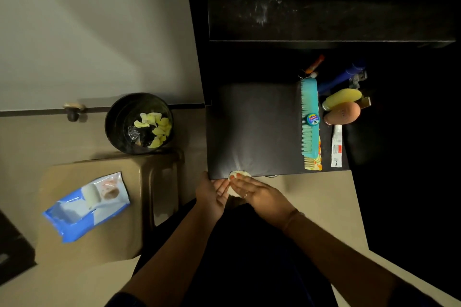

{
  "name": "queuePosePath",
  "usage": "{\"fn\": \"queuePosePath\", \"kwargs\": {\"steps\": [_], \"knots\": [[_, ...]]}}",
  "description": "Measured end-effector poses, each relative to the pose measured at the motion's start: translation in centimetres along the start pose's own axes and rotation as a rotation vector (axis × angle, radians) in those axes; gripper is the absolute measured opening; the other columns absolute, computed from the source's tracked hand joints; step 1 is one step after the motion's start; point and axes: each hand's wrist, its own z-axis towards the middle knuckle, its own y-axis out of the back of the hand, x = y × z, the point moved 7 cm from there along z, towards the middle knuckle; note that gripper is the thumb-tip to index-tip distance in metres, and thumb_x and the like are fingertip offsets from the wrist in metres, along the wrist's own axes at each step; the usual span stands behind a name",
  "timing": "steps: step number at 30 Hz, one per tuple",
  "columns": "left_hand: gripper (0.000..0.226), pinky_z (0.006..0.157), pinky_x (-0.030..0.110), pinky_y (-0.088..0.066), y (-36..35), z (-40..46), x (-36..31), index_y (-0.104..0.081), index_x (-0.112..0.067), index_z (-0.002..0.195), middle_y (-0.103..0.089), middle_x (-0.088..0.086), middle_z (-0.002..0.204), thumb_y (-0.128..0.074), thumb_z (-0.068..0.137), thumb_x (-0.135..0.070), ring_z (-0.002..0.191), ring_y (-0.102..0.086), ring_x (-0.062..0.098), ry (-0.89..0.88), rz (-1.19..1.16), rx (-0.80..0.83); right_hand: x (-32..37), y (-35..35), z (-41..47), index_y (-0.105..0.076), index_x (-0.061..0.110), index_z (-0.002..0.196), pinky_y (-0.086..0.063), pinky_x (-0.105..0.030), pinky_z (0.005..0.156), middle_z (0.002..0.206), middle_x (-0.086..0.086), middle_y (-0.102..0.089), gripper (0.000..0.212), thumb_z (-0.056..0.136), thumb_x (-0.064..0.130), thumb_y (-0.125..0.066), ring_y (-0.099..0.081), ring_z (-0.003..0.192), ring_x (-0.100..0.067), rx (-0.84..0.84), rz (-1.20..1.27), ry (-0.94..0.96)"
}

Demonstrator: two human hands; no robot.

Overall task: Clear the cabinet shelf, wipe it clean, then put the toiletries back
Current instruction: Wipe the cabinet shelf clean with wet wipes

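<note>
Dark shelf surface (254, 127), matt and nearly black, bare over its left and middle part, with a faint sheen near the front edge. Toiletries are grouped along its right side. A turquoise comb (309, 117) lies flat, long axis running front to back, teeth facing left; a small round blue tin (313, 119) sits on it. Beneath the comb's near end a second, orange-yellow patterned comb (314, 163) shows, on the same axis. Just right of these, a white tube (336, 146) lies front to back, its red-marked end toward the front edge. Behind it a yellow bottle (340, 99) and a peach-coloured bottle (343, 113) lie tilted, long axes running left to right. A dark blue tube (341, 77) and an orange-capped item (315, 63) slant toward the rear right. At the front edge, the right hand (259, 192) presses a pale round wipe pad (238, 177) with straight fingers; the left hand (212, 194) is held flat, palm up, just beside it, holding nothing. To the left, a blue wipes packet (87, 207) lies on a beige stool (104, 232), near a black bin (138, 123).
</note>
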Motion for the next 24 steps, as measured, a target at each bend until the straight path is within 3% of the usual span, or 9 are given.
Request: {"fn": "queuePosePath", "kwargs": {"steps": [3, 7, 11, 16, 17, 19, 21, 22, 24], "knots": [[0.058, 0.115, 0.029, -0.024, -0.2, -0.6, 0.2, -0.027, 0.006, 0.141, -0.035, 0.031, 0.138, -0.022, 0.101, -0.036, 0.131, -0.036, 0.040, 0.071, 0.075, 0.030, -4.3, 5.1, 2.7, -0.060, 0.002, 0.122, -0.020, -0.019, 0.112, 0.128, -0.014, -0.059, 0.053, 0.074, -0.010, -0.043, -0.055, 0.121, -0.030, -0.121, 0.226, -0.134], [0.061, 0.115, 0.033, 0.005, 0.6, -1.0, 0.0, -0.001, 0.003, 0.142, 0.005, 0.021, 0.149, -0.025, 0.102, -0.036, 0.139, 0.003, 0.035, 0.020, 0.102, -0.058, -11.9, 12.4, 9.0, -0.056, 0.000, 0.125, -0.030, -0.025, 0.109, 0.130, -0.019, -0.057, 0.062, 0.069, -0.021, -0.040, -0.052, 0.124, -0.032, -0.409, 0.292, -0.495], [0.060, 0.114, 0.033, 0.008, 0.6, -1.2, 0.4, 0.003, 0.003, 0.141, 0.008, 0.019, 0.149, -0.025, 0.103, -0.033, 0.138, 0.006, 0.034, 0.041, 0.028, -0.018, -12.9, 11.3, 13.8, -0.043, 0.002, 0.136, -0.031, -0.036, 0.107, 0.138, -0.024, -0.045, 0.043, 0.093, -0.001, -0.037, -0.044, 0.128, -0.035, -0.115, 0.247, -0.702], [0.056, 0.108, 0.023, -0.035, 0.7, -1.1, 0.4, -0.038, 0.001, 0.140, -0.045, 0.014, 0.142, -0.024, 0.102, -0.039, 0.131, -0.045, 0.030, 0.037, 0.012, 0.018, -6.6, 6.4, 12.5, -0.021, 0.003, 0.145, -0.009, -0.036, 0.119, 0.153, -0.019, -0.024, 0.059, 0.087, -0.001, -0.014, -0.022, 0.142, -0.030, -0.243, -0.143, -0.384], [0.057, 0.090, 0.013, -0.049, 0.0, -1.4, 0.4, -0.058, -0.001, 0.122, -0.068, 0.002, 0.116, -0.021, 0.102, -0.040, 0.104, -0.066, 0.027, 0.045, -0.042, 0.090, -5.1, 4.4, 10.7, -0.018, 0.006, 0.147, -0.008, -0.034, 0.118, 0.155, -0.016, -0.019, 0.061, 0.087, -0.003, -0.016, -0.017, 0.144, -0.029, -0.193, -0.153, -0.333], [0.053, 0.039, 0.010, -0.043, -0.7, -1.2, 0.5, -0.053, -0.015, 0.071, -0.058, -0.005, 0.047, -0.018, 0.102, -0.040, 0.039, -0.056, 0.014, 0.052, -0.103, 0.139, -2.0, 2.2, 6.9, -0.033, 0.012, 0.143, -0.022, -0.032, 0.114, 0.149, -0.012, -0.036, 0.064, 0.082, -0.004, -0.044, -0.033, 0.139, -0.025, -0.136, -0.133, -0.268], [0.036, 0.057, 0.007, -0.047, -0.7, -2.0, 0.2, -0.053, -0.031, 0.090, -0.071, -0.010, 0.074, -0.019, 0.102, -0.037, 0.062, -0.069, 0.019, 0.028, -0.080, 0.088, -0.9, 0.2, 3.9, -0.043, 0.011, 0.138, -0.030, -0.030, 0.108, 0.144, -0.010, -0.045, 0.073, 0.071, -0.011, -0.063, -0.042, 0.133, -0.024, -0.086, -0.055, -0.256], [0.034, 0.081, 0.010, -0.048, -0.5, -1.9, 0.3, -0.051, -0.033, 0.116, -0.069, -0.010, 0.108, -0.020, 0.102, -0.034, 0.096, -0.069, 0.024, 0.011, -0.064, 0.065, -0.8, 0.0, 2.9, -0.037, 0.011, 0.141, -0.024, -0.028, 0.110, 0.149, -0.009, -0.036, 0.075, 0.075, -0.014, -0.060, -0.035, 0.138, -0.024, -0.081, 0.019, -0.252], [0.041, 0.094, 0.017, -0.044, -0.3, -2.3, 0.2, -0.051, -0.016, 0.127, -0.065, -0.005, 0.119, -0.022, 0.103, -0.030, 0.113, -0.062, 0.020, -0.007, -0.052, 0.041, -0.7, 0.0, 1.8, -0.021, 0.015, 0.148, -0.006, -0.021, 0.112, 0.157, -0.002, -0.016, 0.070, 0.087, -0.013, -0.042, -0.016, 0.145, -0.019, -0.011, 0.117, -0.174]]}}
